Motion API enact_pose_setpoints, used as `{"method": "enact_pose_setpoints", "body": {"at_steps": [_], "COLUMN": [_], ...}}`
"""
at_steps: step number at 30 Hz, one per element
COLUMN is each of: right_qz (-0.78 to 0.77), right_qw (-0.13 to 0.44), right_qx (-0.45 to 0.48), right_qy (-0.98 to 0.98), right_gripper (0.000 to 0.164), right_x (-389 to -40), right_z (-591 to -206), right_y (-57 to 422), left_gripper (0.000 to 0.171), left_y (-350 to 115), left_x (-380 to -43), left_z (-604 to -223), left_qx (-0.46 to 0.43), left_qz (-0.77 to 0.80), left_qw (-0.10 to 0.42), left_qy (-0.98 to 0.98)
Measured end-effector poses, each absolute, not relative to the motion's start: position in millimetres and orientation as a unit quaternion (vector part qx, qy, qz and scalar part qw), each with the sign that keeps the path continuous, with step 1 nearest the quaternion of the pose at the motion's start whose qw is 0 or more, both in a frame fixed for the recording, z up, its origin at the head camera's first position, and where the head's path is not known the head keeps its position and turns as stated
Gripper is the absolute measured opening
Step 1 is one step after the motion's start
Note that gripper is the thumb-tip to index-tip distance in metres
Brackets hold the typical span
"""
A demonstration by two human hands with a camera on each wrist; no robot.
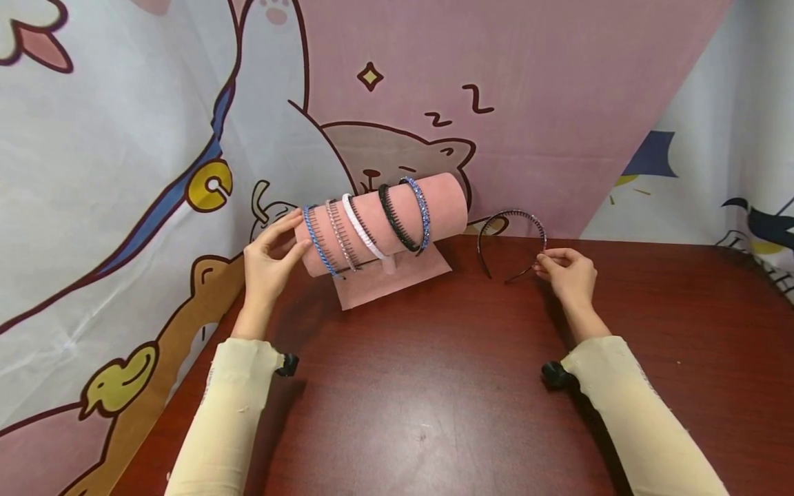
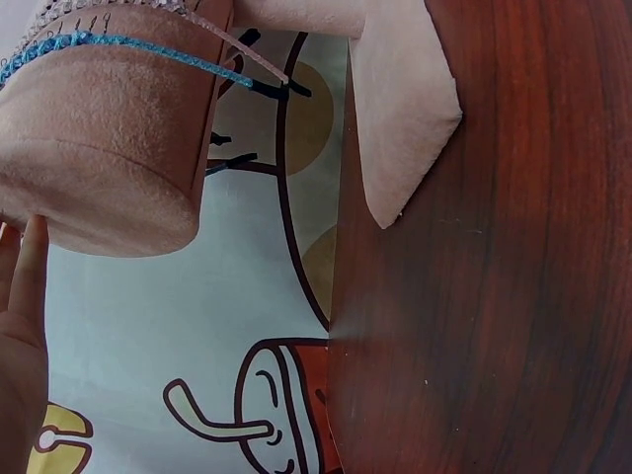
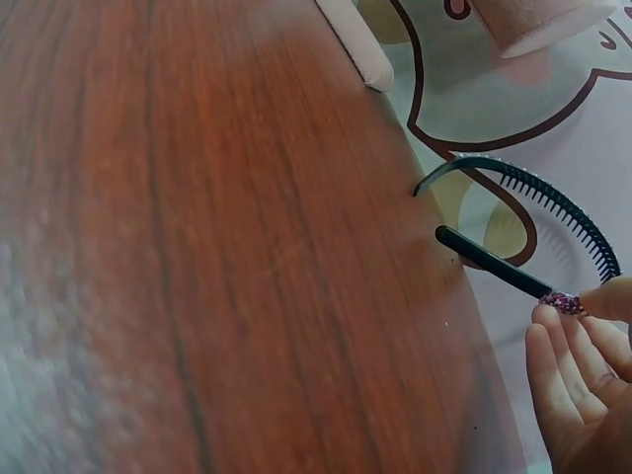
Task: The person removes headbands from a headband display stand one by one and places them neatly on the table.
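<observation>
My left hand touches the left end of a pink padded roll on a headband display stand, its thumb and fingers spread apart. In the left wrist view, fingers meet the roll's end face. Several headbands circle the roll: a blue braided headband, a pinkish one, a white one, a black one and a glittery blue one. My right hand pinches a dark toothed headband by one side near its end, right of the stand, its open ends downward.
The stand's flat pink base sits on a reddish-brown wooden table. Cartoon-printed cloth hangs close behind the stand and along the left side.
</observation>
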State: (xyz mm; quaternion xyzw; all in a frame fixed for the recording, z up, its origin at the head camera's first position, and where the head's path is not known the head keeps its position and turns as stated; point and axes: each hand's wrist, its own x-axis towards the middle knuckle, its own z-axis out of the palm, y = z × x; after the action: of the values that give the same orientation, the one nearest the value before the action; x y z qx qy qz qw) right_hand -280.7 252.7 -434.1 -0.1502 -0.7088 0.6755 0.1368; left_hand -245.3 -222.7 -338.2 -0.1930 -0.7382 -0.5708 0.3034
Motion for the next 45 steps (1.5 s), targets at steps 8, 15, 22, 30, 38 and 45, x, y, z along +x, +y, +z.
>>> {"method": "enact_pose_setpoints", "body": {"at_steps": [8,15,22,30,38,45], "right_qz": [0.68,0.694,0.708,0.719,0.715,0.686], "right_qw": [0.134,0.127,0.106,0.076,0.041,-0.002], "right_qx": [-0.15,-0.156,-0.169,-0.17,-0.153,-0.141], "right_qy": [-0.705,-0.691,-0.677,-0.669,-0.681,-0.714], "right_gripper": [0.021,0.024,0.018,0.008,0.01,0.042], "right_x": [-280.3,-281.3,-282.9,-282.4,-281.4,-283.7], "right_z": [-431.7,-430.2,-429.7,-430.0,-437.9,-445.1], "right_y": [260.2,265.7,274.0,284.2,285.8,278.4], "left_gripper": [0.035,0.035,0.035,0.035,0.035,0.035], "left_y": [-219.6,-217.1,-213.5,-211.5,-214.0,-220.4], "left_x": [-248.3,-250.1,-251.4,-252.7,-249.7,-243.6], "left_z": [-337.4,-336.8,-336.0,-336.2,-338.9,-339.2], "left_qx": [-0.195,-0.194,-0.195,-0.196,-0.2,-0.191], "left_qz": [-0.571,-0.571,-0.574,-0.581,-0.579,-0.567], "left_qw": [0.303,0.303,0.304,0.305,0.305,0.316], "left_qy": [-0.738,-0.738,-0.735,-0.729,-0.729,-0.736]}}
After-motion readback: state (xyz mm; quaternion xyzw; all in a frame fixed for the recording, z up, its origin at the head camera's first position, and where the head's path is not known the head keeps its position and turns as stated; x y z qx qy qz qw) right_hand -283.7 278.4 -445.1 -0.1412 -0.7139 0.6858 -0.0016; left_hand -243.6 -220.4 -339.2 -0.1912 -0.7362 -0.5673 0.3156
